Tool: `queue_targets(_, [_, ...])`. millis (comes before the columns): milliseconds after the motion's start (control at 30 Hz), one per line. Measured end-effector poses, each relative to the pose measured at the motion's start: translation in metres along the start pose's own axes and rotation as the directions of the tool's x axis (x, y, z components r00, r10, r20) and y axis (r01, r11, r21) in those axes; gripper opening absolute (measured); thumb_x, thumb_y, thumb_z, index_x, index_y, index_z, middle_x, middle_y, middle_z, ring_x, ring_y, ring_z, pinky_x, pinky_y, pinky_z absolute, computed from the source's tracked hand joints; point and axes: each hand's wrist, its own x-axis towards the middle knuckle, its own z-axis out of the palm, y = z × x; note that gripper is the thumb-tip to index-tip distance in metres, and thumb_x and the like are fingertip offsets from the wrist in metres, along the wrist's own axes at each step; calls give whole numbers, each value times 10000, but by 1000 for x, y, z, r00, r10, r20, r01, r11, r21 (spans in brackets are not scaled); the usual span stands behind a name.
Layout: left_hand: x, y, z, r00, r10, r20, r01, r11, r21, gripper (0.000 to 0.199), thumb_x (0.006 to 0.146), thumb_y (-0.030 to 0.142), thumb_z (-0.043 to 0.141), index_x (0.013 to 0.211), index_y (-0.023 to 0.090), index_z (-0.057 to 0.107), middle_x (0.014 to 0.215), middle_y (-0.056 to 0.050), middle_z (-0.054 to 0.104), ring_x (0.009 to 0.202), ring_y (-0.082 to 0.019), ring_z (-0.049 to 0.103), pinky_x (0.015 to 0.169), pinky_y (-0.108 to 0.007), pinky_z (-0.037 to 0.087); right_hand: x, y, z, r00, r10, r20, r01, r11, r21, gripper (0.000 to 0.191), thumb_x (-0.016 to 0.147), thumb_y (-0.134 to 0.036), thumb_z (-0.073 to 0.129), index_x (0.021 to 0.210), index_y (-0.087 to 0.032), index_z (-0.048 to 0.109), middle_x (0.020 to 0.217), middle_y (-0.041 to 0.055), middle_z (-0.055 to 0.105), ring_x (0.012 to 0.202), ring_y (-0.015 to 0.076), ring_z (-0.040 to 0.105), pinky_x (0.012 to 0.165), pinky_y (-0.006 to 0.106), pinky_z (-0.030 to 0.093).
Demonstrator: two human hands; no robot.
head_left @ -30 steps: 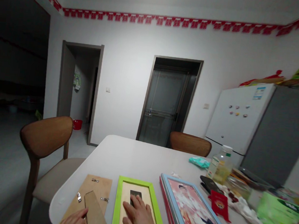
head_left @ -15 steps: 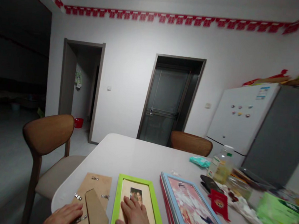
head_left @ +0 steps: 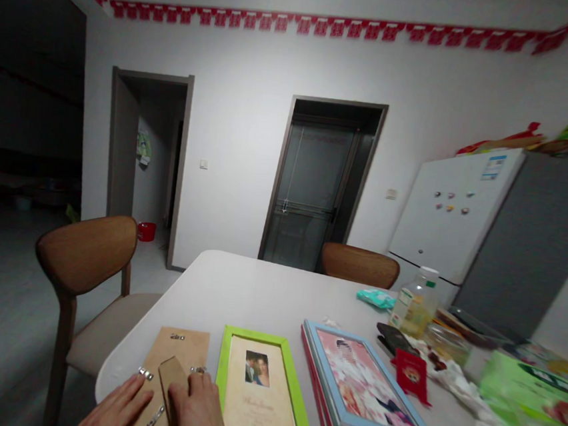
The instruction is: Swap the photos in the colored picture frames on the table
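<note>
A brown backing board [head_left: 183, 347] with metal clips and a stand flap [head_left: 168, 371] lies at the near left of the white table. On its left edge rests my left hand [head_left: 117, 408], its fingers stretched over the board. My right hand [head_left: 199, 409] is on the board's right side, against the flap, with fingertips near a clip; whether it grips the flap is unclear. Just right of it lies a green frame [head_left: 288, 367] holding a cream sheet and a small photo [head_left: 257, 368]. Farther right, a blue frame [head_left: 340, 406] with a pink picture sits on a red one [head_left: 314, 390].
A red packet [head_left: 411, 376], black item [head_left: 395, 339], bottle [head_left: 414, 302], teal packet [head_left: 375, 299], glass jar [head_left: 447, 344] and green package [head_left: 531, 404] stand or lie along the right of the table [head_left: 241, 289]. Chairs [head_left: 86, 254] are at the left and far side.
My right hand has moved left from the green frame onto the backing board, uncovering the cream sheet. My left hand stays on the board. The view has shifted slightly.
</note>
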Motion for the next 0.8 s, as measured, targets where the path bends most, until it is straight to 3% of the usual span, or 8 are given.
queue_targets(133, [18, 6, -22, 999, -30, -15, 29, 999, -32, 395, 722, 435, 544, 1085, 283, 514, 1077, -24, 602, 939, -171, 579, 755, -222, 492, -4, 3, -15, 996, -35, -78, 51, 976, 212, 416, 567, -166, 528, 976, -239, 536, 1043, 55, 473, 954, 199, 455, 813, 290, 375])
queue_targets(233, [44, 28, -37, 998, -28, -59, 25, 999, -44, 381, 757, 416, 508, 1092, 233, 512, 1100, -59, 586, 991, -188, 546, 790, -263, 477, -14, 13, -42, 984, -85, -154, 117, 970, 215, 335, 617, -154, 483, 930, -229, 574, 1003, 49, 505, 952, 189, 462, 831, 288, 368])
queue_targets(333, [69, 62, -37, 998, -15, -58, 8, 994, -112, 343, 787, 354, 488, 1089, 192, 512, 1115, -87, 573, 1033, -196, 514, 820, -271, 463, -32, 37, -70, 978, -64, -198, 105, 974, 201, 344, 621, -154, 477, 938, -218, 594, 1047, 61, 508, 990, 194, 454, 875, 303, 348])
queue_targets(433, [87, 97, -23, 1000, -8, -1, 7, 979, -203, 310, 786, 325, 496, 1059, 183, 530, 1111, -98, 573, 1041, -212, 507, 825, -282, 467, -53, 71, -86, 990, 35, -135, -10, 982, 187, 369, 638, -172, 458, 979, -204, 594, 1092, 72, 504, 1030, 200, 447, 903, 321, 337])
queue_targets(600, [99, 134, -1, 984, -8, 180, 73, 930, -361, 257, 740, 212, 546, 992, 164, 558, 1102, -122, 574, 1031, -232, 518, 839, -328, 465, -76, 116, -83, 985, 157, -66, -145, 977, 154, 405, 637, -191, 452, 1018, -196, 588, 1129, 75, 498, 1069, 209, 435, 935, 348, 312])
queue_targets(800, [105, 139, -1, 937, -92, 337, 247, 857, -452, 243, 705, 137, 544, 944, 169, 571, 1125, -122, 554, 1056, -244, 496, 889, -409, 414, -72, 122, -69, 988, 118, -103, -108, 990, 95, 389, 655, -189, 443, 1015, -208, 591, 1105, 70, 512, 1035, 200, 455, 908, 328, 333])
